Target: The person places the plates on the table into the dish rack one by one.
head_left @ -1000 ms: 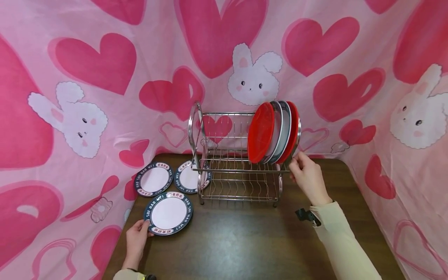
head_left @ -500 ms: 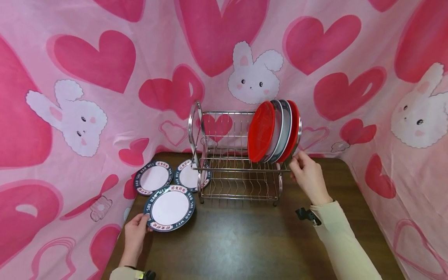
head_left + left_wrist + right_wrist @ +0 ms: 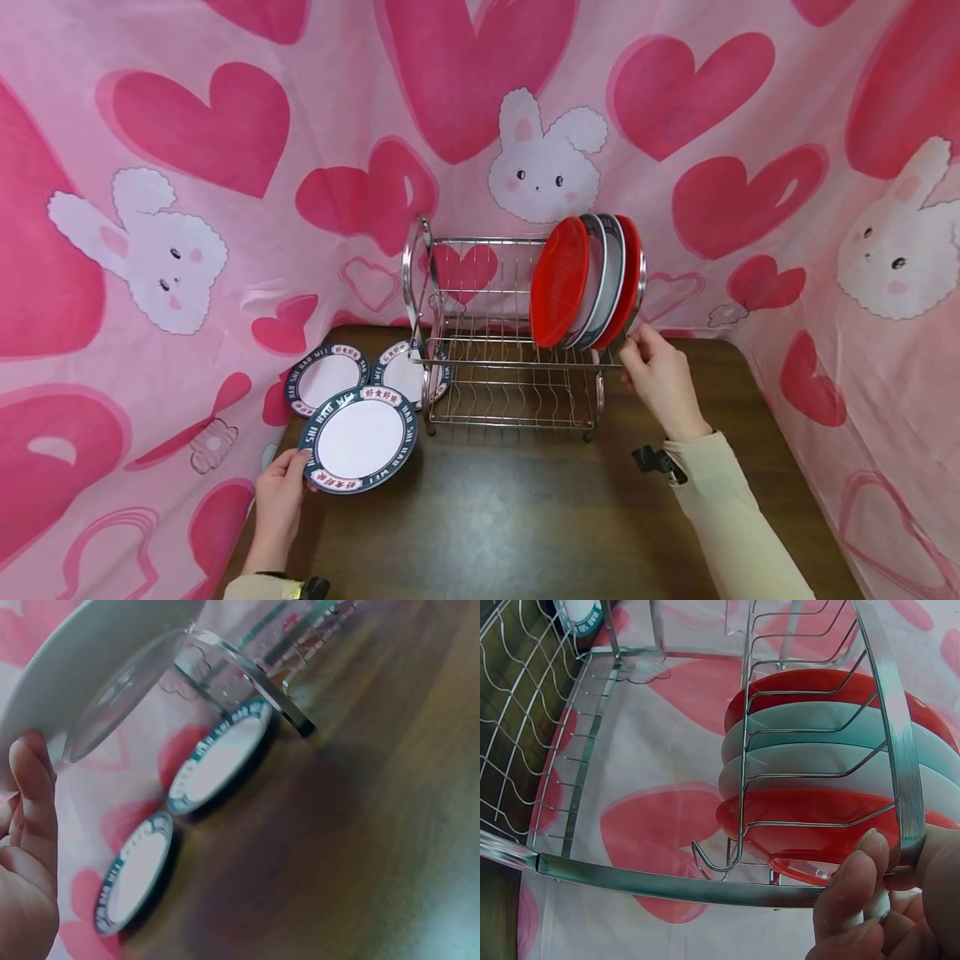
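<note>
My left hand pinches the left rim of a white plate with a dark blue lettered border. The plate is raised and tilted; its pale underside shows in the left wrist view, with the thumb at its edge. My right hand grips the front right corner of a two-tier metal dish rack. In the right wrist view, the fingers curl round the corner of the frame. Red plates and white plates stand upright at the right end of the upper tier.
Two more blue-bordered plates lie flat on the brown table: one at the far left, the other partly behind the rack's left leg. A pink cloth with hearts and rabbits hangs round the table.
The left hand has lifted the blue-bordered plate and moved it slightly up and to the left in the head view, tilting it. The right hand and rack have stayed put.
</note>
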{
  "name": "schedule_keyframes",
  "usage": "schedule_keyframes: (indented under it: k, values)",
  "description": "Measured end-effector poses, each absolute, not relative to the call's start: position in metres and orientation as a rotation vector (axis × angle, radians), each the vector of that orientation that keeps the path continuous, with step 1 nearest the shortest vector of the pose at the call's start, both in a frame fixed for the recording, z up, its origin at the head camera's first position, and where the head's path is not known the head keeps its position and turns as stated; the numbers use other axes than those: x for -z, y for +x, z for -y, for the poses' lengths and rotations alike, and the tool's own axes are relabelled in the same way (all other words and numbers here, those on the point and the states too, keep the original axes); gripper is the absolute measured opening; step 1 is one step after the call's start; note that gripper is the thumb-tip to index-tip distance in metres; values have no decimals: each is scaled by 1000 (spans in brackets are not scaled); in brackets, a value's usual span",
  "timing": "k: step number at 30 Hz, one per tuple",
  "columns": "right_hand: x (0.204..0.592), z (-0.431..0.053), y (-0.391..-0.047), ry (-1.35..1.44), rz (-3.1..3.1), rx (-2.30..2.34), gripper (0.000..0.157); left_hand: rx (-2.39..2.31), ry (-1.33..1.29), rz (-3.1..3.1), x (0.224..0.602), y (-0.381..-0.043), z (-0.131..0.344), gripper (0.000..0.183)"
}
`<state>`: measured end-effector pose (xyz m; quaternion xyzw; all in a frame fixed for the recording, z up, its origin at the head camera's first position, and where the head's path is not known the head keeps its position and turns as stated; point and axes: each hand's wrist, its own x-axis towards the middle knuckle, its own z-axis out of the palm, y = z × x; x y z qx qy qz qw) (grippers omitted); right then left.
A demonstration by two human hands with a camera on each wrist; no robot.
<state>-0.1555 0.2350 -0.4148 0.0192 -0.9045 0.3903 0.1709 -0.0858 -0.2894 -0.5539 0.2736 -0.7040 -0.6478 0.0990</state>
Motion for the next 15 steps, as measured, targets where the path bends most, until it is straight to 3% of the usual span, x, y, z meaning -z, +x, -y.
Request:
schedule_keyframes:
  k: [7, 15]
  values:
    - [416, -235, -157, 49, 2572, -1105, 13, 1986, 807, 1979, 529, -86, 282, 19]
    - [417, -235, -158, 45, 2569, -1122, 13, 1986, 792, 1958, 503, -82, 281, 30]
